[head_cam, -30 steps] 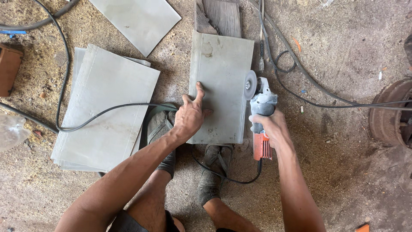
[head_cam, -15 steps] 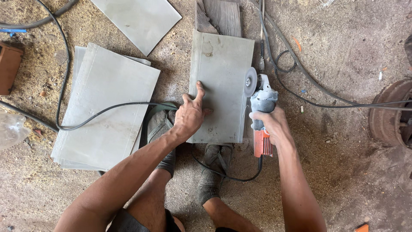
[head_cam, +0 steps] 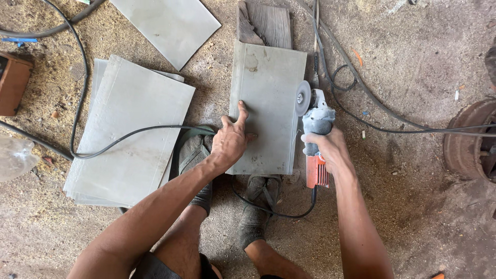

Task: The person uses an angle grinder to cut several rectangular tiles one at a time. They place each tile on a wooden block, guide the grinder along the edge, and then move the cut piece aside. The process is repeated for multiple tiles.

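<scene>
Head view: left hand (head_cam: 231, 142) flat on metal sheet (head_cam: 268, 103), right hand (head_cam: 326, 147) gripping angle grinder (head_cam: 314, 135) at its right edge

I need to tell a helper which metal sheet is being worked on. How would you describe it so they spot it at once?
Start at the wooden plank at the top middle of the dirt floor. The sheet lies just below it, lapping onto its end. Unlike the stack to its left, the left hand presses it and the grinder meets its right edge.

Angle grinder (head_cam: 314, 135) in the right hand (head_cam: 330, 150) — a shade farther down the metal sheet's (head_cam: 268, 93) right edge.
</scene>
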Available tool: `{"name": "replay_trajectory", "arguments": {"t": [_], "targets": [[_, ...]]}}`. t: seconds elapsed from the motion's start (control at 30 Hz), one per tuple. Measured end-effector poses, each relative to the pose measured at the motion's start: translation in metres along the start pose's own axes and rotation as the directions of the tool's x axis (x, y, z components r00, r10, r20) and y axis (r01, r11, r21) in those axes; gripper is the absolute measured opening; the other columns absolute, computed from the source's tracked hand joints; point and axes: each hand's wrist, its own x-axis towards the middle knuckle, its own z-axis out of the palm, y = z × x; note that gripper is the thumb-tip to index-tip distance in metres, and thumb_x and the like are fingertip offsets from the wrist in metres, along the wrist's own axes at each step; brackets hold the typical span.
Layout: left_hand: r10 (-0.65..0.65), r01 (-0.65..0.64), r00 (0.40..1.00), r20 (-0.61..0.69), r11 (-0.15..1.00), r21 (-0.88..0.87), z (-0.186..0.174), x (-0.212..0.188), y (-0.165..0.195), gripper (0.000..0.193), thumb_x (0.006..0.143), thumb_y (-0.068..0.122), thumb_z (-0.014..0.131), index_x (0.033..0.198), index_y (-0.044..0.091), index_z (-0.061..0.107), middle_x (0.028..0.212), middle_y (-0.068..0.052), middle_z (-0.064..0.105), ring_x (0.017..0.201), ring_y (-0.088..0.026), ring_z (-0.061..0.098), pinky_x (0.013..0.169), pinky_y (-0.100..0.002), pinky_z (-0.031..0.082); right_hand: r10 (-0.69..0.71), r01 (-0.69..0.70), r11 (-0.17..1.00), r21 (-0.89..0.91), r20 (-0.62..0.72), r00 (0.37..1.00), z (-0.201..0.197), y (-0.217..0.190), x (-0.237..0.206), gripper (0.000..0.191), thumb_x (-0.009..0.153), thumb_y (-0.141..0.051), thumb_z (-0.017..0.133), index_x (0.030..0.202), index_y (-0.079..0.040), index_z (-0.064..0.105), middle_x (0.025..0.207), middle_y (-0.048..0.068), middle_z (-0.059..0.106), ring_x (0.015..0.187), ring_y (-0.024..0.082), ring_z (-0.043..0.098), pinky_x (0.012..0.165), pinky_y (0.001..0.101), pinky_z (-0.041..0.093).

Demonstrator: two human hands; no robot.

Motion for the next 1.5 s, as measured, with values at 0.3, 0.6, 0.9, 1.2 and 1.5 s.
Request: {"name": "replay_trajectory", "arguments": {"t": [0.3, 0.6, 0.9, 1.2, 1.5], "targets": [[0.011, -0.011, 1.0, -0.002, 1.0, -0.004, 0.004, 0.001, -0.003, 0.094, 0.098, 0.042, 0.062, 0.161, 0.021, -0.004, 0.119, -0.031, 0.043, 0.076, -0.039, 0.07, 0.061, -0.039, 0.066, -0.018, 0.018, 1.0, -0.02, 0.008, 1.0, 0.0, -0.004, 0.003, 0.051, 0.068, -0.009, 0.077, 0.116, 0.0, 0.064, 0.096, 0.015, 0.069, 0.075, 0.023, 0.071, 0.066, 0.0385, 0.065], [-0.012, 0.012, 1.0, 0.016, 1.0, -0.01, 0.001, -0.001, 0.0, 0.096, 0.097, 0.041, 0.063, 0.162, 0.022, -0.006, 0.122, -0.03, 0.043, 0.077, -0.039, 0.07, 0.064, -0.041, 0.066, -0.017, 0.017, 1.0, 0.012, 0.002, 1.0, -0.001, -0.006, 0.008, 0.048, 0.068, -0.009, 0.077, 0.114, 0.0, 0.066, 0.096, 0.014, 0.07, 0.074, 0.022, 0.071, 0.065, 0.0373, 0.065], [0.001, -0.001, 1.0, 0.01, 1.0, -0.016, -0.001, -0.002, 0.0, 0.095, 0.098, 0.04, 0.063, 0.161, 0.022, -0.006, 0.121, -0.03, 0.043, 0.078, -0.039, 0.07, 0.065, -0.04, 0.065, -0.015, 0.014, 1.0, 0.014, 0.009, 1.0, 0.0, -0.012, 0.013, 0.045, 0.068, -0.009, 0.077, 0.111, 0.002, 0.069, 0.095, 0.015, 0.071, 0.074, 0.023, 0.071, 0.065, 0.0382, 0.065], [0.009, -0.009, 1.0, 0.002, 1.0, -0.024, 0.0, -0.001, -0.002, 0.096, 0.097, 0.041, 0.062, 0.161, 0.021, -0.006, 0.122, -0.031, 0.043, 0.082, -0.039, 0.07, 0.064, -0.038, 0.066, -0.006, 0.007, 0.999, -0.054, 0.01, 1.0, 0.003, -0.01, 0.005, 0.052, 0.067, -0.008, 0.076, 0.117, 0.001, 0.065, 0.098, 0.015, 0.071, 0.077, 0.021, 0.071, 0.07, 0.0363, 0.063], [0.013, -0.013, 1.0, -0.001, 1.0, 0.003, 0.001, -0.001, -0.003, 0.097, 0.097, 0.04, 0.064, 0.161, 0.019, -0.006, 0.121, -0.031, 0.043, 0.082, -0.04, 0.069, 0.066, -0.039, 0.065, -0.013, 0.013, 1.0, -0.02, -0.007, 1.0, 0.0, -0.017, 0.01, 0.049, 0.067, -0.01, 0.077, 0.114, 0.001, 0.066, 0.093, 0.014, 0.071, 0.073, 0.022, 0.071, 0.066, 0.0383, 0.064]]}}
